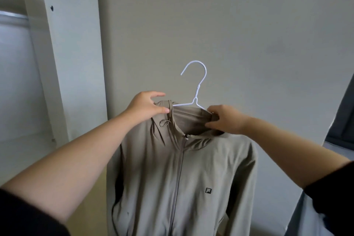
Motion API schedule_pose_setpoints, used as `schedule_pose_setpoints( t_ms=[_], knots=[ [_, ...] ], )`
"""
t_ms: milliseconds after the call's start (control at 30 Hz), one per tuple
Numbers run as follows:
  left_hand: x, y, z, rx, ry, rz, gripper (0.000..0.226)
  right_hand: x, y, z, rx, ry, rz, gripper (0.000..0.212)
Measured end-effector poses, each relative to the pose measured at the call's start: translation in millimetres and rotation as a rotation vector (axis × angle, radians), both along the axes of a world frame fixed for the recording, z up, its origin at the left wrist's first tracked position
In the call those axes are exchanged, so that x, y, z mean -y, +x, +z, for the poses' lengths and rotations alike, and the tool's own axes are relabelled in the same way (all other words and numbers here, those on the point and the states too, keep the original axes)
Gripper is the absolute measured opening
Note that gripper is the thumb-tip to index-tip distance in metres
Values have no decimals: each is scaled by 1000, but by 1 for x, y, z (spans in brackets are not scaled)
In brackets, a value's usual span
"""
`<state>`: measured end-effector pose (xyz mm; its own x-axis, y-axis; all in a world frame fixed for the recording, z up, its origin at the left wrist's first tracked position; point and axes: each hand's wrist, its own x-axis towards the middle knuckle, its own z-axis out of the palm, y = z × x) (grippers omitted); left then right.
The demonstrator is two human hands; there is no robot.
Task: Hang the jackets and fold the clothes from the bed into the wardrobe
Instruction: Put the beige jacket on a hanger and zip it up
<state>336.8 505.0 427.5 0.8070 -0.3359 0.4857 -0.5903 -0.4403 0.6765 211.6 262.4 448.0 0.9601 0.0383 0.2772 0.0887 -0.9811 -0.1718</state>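
A beige zip-up hooded jacket (191,174) hangs in front of me on a white wire hanger (197,90), its zip closed and a small dark logo on the chest. My left hand (145,107) pinches the left side of the hood and collar near the hanger's arm. My right hand (224,119) grips the right side of the collar where the hanger's other arm goes under the cloth. The hanger's hook points up, free of any rail. The jacket's lower part runs out of the frame.
The open white wardrobe (63,53) stands at the left, with a metal rail (13,17) high inside it and a shelf above. A plain grey wall (249,34) is straight ahead. A dark edge of furniture (342,120) shows at the right.
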Motion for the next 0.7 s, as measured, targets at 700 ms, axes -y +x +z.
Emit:
schedule_pose_setpoints(
  t_ms=[700],
  knots=[
    [32, 29, -49, 75, -173, 254, 29, 23, 42, -45, 144, -48, -276, 12]
  ],
)
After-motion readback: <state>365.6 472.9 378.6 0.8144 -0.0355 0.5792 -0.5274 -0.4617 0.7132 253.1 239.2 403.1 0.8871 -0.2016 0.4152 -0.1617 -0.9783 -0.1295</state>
